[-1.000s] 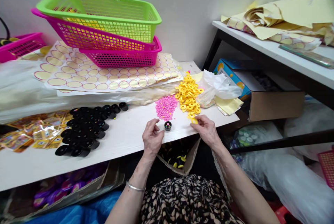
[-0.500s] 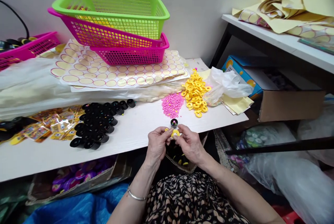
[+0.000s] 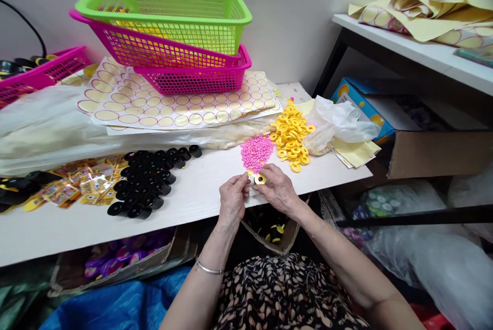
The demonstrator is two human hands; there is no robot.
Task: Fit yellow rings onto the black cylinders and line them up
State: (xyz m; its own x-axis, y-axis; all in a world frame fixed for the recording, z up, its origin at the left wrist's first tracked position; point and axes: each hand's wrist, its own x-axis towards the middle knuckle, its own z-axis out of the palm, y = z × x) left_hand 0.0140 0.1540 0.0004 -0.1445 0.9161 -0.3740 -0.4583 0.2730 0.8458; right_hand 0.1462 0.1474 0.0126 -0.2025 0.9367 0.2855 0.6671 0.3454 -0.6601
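Note:
My right hand (image 3: 274,186) has its fingers closed on a yellow ring (image 3: 260,179), which sits over the mouth of a small black cup; a dark hole shows in the ring's middle. Just left of it, my left hand (image 3: 233,195) pinches a small yellow piece (image 3: 250,173) between thumb and fingertip. Beyond the hands lies a heap of pink beads (image 3: 257,151). A pile of yellow rings (image 3: 291,135) is to the right of the beads. Several black cups (image 3: 148,178) stand grouped on the left part of the table.
Stacked green and pink baskets (image 3: 162,19) rest on sticker sheets (image 3: 192,114) at the back. Shiny yellow packets (image 3: 82,186) lie left. A plastic bag (image 3: 339,119) is near the table's right end. Below the edge sits a box (image 3: 288,237) with black and yellow pieces.
The yellow ring has gone from in front of the black cup onto its top, with my right hand moving forward. My left hand still pinches the small yellow piece.

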